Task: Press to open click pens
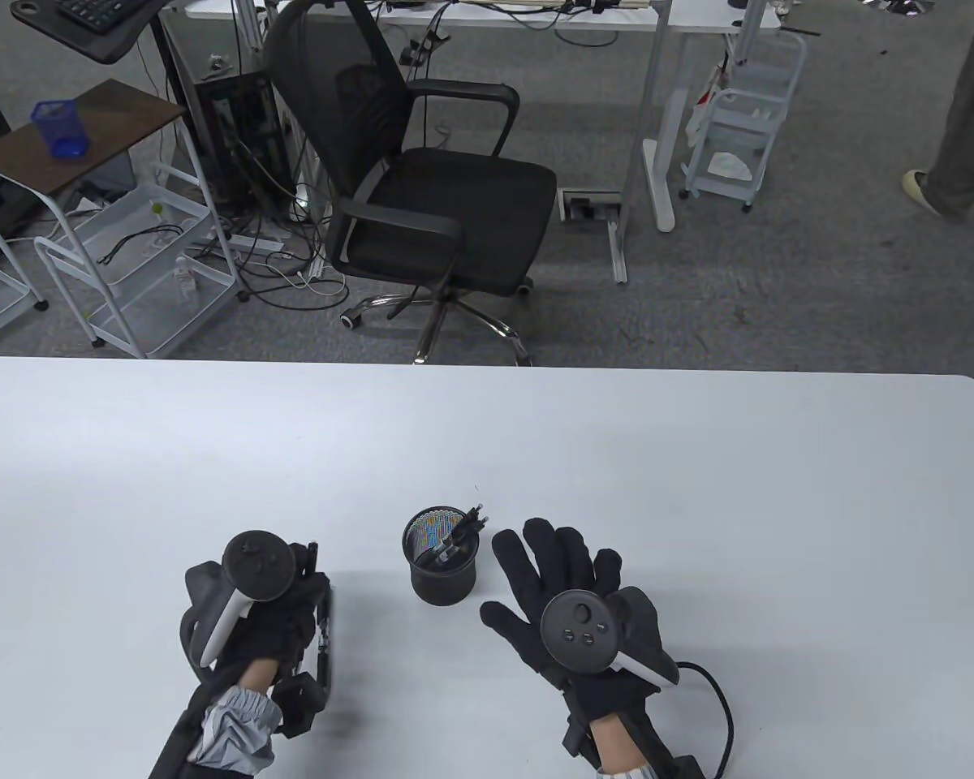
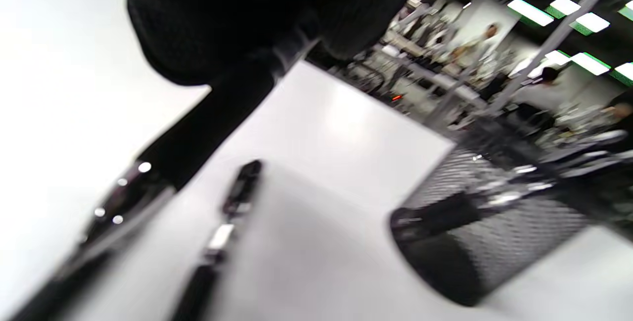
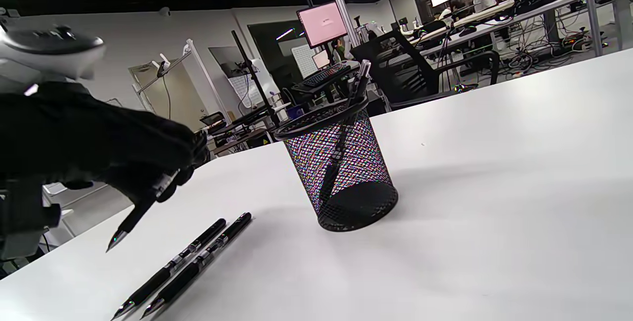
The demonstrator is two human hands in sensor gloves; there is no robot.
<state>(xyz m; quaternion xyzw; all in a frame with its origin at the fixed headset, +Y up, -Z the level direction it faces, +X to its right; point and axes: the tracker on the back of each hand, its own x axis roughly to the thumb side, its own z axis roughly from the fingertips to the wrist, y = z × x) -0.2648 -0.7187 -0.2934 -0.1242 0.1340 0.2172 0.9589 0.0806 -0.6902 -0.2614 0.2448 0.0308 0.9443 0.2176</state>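
On a white office table point(image 1: 698, 454), the left hand point(image 3: 99, 148) grips a pen point(image 3: 136, 214), apparently to click it; the right hand point(image 1: 564, 584) rests with fingers spread beside the mesh pen cup point(image 1: 442, 560).

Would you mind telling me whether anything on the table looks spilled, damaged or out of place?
Nothing stands out. The mesh cup stands upright with pens inside, two pens lie neatly side by side on the table, and the left hand holds a third pen.
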